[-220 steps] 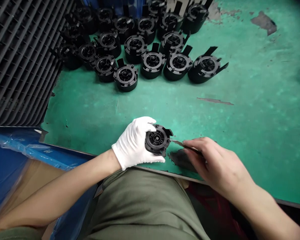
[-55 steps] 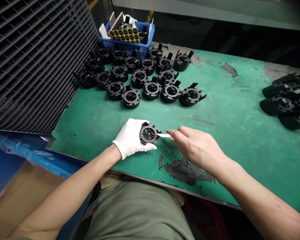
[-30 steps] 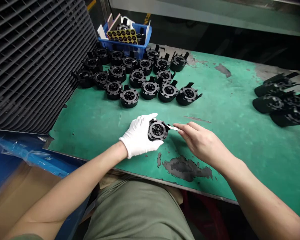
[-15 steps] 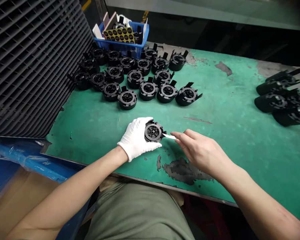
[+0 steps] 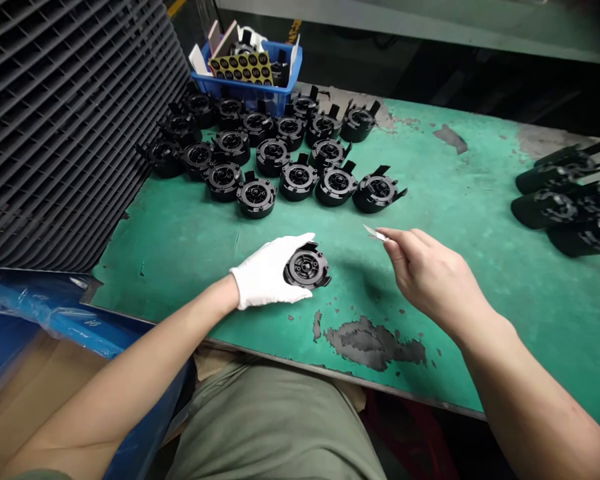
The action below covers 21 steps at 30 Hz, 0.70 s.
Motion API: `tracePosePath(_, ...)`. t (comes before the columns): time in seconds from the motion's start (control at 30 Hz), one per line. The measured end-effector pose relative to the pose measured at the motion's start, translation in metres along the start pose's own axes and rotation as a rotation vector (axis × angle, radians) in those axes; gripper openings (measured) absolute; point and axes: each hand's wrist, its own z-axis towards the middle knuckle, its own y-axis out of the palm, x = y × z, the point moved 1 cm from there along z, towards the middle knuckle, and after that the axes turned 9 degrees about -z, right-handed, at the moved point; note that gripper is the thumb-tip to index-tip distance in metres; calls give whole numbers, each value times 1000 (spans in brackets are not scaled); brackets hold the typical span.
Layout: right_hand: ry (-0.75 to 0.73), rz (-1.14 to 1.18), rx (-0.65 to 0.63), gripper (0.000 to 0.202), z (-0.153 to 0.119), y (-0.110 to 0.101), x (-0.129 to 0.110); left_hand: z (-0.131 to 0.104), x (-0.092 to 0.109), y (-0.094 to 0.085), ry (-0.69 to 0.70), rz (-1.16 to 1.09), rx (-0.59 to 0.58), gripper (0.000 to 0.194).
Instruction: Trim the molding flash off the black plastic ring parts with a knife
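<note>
In a white glove, my left hand (image 5: 271, 272) is wrapped round the left side of a round black part (image 5: 307, 267) at the near middle of the green table. The part's ringed face points up, and a black tab sticks out at its lower right. My bare right hand (image 5: 427, 270) pinches a small pointed metal blade (image 5: 375, 233) between thumb and forefinger. The blade points left and is apart from the part. Beyond my hands stand several similar black parts (image 5: 257, 195) in loose rows.
A blue bin (image 5: 240, 90) with a yellow sticker sheet stands at the back left. Black slatted racks (image 5: 80, 133) rise at the left. More black parts (image 5: 545, 208) stand at the far right of the green table (image 5: 460, 267). Blue plastic (image 5: 55, 320) lies at the lower left.
My right hand has moved up and right with the blade, away from the part. My left hand has shifted slightly left, and the part in it has turned a little.
</note>
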Motion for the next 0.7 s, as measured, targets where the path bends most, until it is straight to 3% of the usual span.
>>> tracePosePath(0.07,-52,100,-3,40,-4,-2,-7,-5,-2,-19,61,-54,-130,103)
tracePosePath(0.13,-107,172,-19,36,-9,-2,-16,-14,-3,-30,133,-132,-99,95)
tracePosePath(0.23,-170,212,-44,34,-15,-1,-29,-26,0,-17,149,-195,186,87)
tracePosePath(0.3,-199,198,-46,35,-14,1,-34,-30,5,6,43,-124,394,106)
tracePosePath(0.37,-230,151,-26,35,-11,2,-36,-26,11,27,-65,-19,490,119)
tracePosePath(0.43,-261,81,-2,35,-7,1,-36,-18,15,35,-106,45,453,110)
tracePosePath(0.53,-317,6,18,33,-6,-2,-36,-7,16,25,-71,47,274,96)
tracePosePath(0.7,-361,6,22,33,-14,-4,-38,-6,8,5,-49,-70,121,107)
